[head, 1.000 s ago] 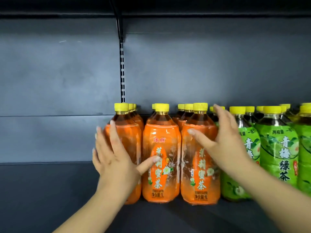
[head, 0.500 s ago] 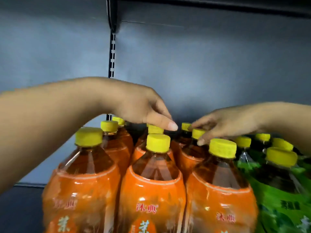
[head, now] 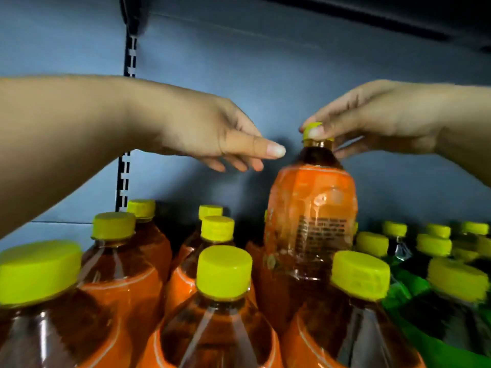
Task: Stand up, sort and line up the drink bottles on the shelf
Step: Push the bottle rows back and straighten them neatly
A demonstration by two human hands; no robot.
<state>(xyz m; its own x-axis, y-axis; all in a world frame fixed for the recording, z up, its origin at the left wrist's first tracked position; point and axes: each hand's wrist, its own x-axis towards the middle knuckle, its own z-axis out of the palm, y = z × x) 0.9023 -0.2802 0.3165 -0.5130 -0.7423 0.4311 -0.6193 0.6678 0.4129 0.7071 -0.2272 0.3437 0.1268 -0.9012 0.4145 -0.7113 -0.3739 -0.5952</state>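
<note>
Several orange-labelled tea bottles with yellow caps stand in rows on the shelf, the nearest one (head: 223,309) right under the camera. My right hand (head: 372,123) pinches the yellow cap of one orange bottle (head: 310,221) and holds it up above the others, its printed back label toward me. My left hand (head: 223,139) hovers just left of that bottle's neck with fingers extended, touching nothing. Green-labelled tea bottles (head: 435,282) with yellow caps stand in rows to the right.
The grey back panel (head: 265,75) of the shelf is close behind the bottles, with a slotted upright (head: 127,128) at the left. A dark upper shelf edge (head: 372,14) runs overhead. A dark gap lies among the back rows of orange bottles.
My right hand has taken an orange bottle by its cap and lifted it up out of the back rows. My left hand has risen slightly and stayed open beside it.
</note>
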